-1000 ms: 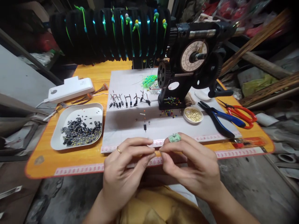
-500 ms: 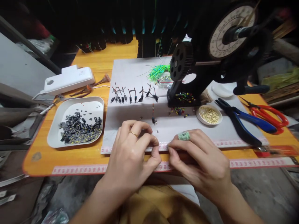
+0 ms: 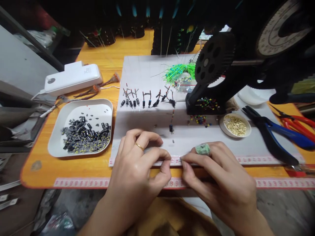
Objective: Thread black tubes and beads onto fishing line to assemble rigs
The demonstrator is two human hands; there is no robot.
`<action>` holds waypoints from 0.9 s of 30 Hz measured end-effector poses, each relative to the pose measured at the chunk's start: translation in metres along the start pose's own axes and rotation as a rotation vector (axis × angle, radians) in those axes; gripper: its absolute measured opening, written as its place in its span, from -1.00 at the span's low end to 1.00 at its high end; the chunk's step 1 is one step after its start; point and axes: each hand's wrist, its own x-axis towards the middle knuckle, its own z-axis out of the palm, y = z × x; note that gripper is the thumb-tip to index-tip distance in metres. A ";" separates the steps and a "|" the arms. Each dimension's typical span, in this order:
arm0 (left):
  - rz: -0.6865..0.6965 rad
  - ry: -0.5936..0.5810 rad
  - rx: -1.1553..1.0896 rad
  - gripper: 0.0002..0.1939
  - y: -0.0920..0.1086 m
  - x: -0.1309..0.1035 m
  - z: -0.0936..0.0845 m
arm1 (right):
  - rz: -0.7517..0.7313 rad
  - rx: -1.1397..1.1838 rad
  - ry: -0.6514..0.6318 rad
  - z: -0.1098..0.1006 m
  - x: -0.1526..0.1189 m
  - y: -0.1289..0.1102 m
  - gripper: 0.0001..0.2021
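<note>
My left hand, with a gold ring, is pinched between thumb and index finger at the front edge of the white board. Close by on its right, my right hand has thumb and index finger pressed together too, a green wrap round one finger. Whatever lies in either pinch is too small to make out. Just beyond the fingertips rests a small black cylinder with a thin, red-tipped stem. Farther back, several similar black pieces with thin stems form a row. Pink measuring tape runs along the board's edge.
A white tray of grey and black pieces stands left, near a white power bank. Rightward are a dish of gold bits, blue-black pliers and red-handled pliers. A black geared machine rises behind colored beads.
The view has shifted, so the board, dish and machine appear farther right. Both hands stay pinched close together at the board's front edge.
</note>
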 end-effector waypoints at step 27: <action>0.080 0.030 0.150 -0.86 -0.005 -0.005 0.007 | 0.072 -0.054 0.009 -0.015 -0.009 0.009 -0.86</action>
